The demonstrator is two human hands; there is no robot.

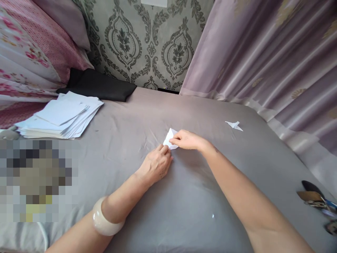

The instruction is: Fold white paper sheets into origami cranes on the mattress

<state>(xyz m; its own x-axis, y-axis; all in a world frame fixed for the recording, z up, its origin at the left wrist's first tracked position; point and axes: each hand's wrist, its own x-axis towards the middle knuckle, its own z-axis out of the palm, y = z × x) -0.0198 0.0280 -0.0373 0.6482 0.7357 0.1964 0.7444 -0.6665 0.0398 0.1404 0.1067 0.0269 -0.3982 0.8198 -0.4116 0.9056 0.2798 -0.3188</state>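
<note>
A small piece of folded white paper [170, 137] is held just above or on the grey sheet, near the middle of the view. My left hand [158, 162] has its fingers curled at the paper's lower left corner, gripping the edge there. From the right, my right hand [187, 140] pinches the paper's right side between thumb and fingers. The paper's right part is hidden behind those fingers. A pale bangle [106, 219] circles my left forearm. Farther right on the sheet lies a folded white paper bird [234, 125], apart from both hands.
A stack of white paper sheets [61, 117] lies at the left, in front of a black flat item [101, 84]. Dark and brown small items [313, 196] sit at the right edge. Purple curtains [237, 52] hang along the right side. The lower left is blurred out.
</note>
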